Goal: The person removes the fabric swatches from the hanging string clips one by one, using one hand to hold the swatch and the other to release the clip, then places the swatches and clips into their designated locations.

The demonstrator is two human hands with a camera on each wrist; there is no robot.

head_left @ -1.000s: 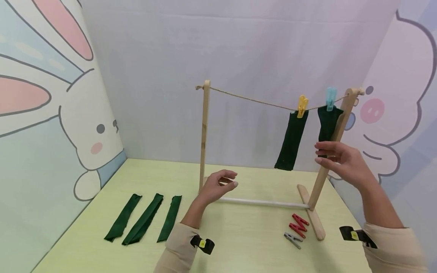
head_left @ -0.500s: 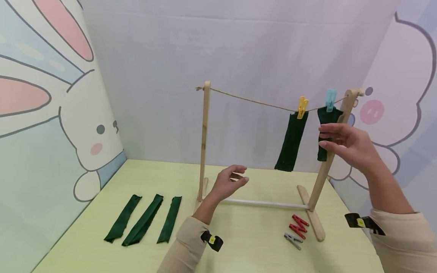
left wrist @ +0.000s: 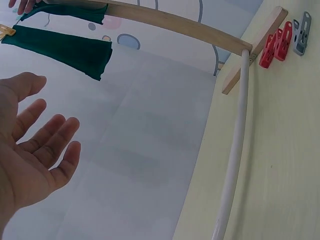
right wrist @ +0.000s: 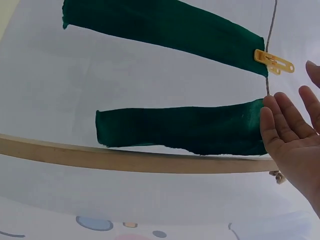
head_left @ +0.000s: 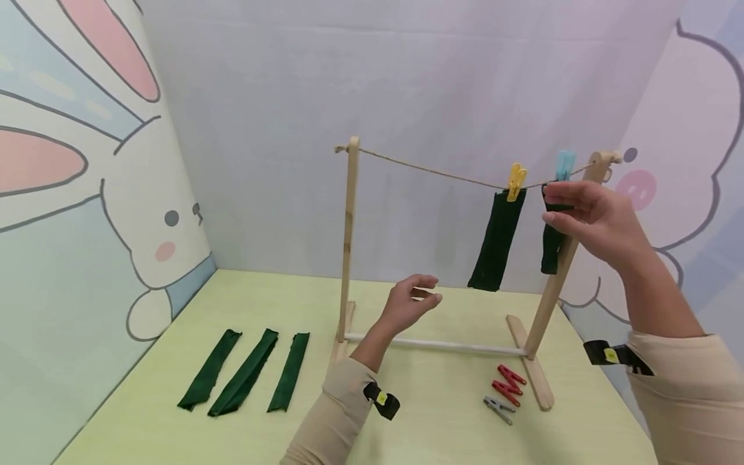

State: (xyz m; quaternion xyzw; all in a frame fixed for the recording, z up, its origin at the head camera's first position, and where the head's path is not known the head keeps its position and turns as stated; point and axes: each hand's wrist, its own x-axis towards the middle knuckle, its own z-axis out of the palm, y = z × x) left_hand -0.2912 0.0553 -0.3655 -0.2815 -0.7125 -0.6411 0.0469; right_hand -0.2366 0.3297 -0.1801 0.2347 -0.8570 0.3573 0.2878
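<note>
Two green strips hang from a cord [head_left: 433,170]. The right hand [head_left: 601,219], fingers loosely extended and thumb apart, grips nothing; it stands at the upper part of the outer strip [head_left: 551,253], just below the blue peg [head_left: 564,165]. Whether its fingertips touch the cloth cannot be told. This strip hangs beside the right post [head_left: 543,320] because the peg pinches its top edge to the cord. The inner strip [head_left: 496,242] hangs likewise from the yellow peg [head_left: 515,182], near which the cord dips, presumably under the load. The left hand [head_left: 403,308], relaxed with fingers parted, is empty above the bench [head_left: 430,413]. Three loose strips [head_left: 289,373] lie apart at the left, probably so each can be taken singly; two red pegs [head_left: 511,374] and a grey peg [head_left: 498,409] lie near the right foot [head_left: 537,384], seemingly for easy reach.
</note>
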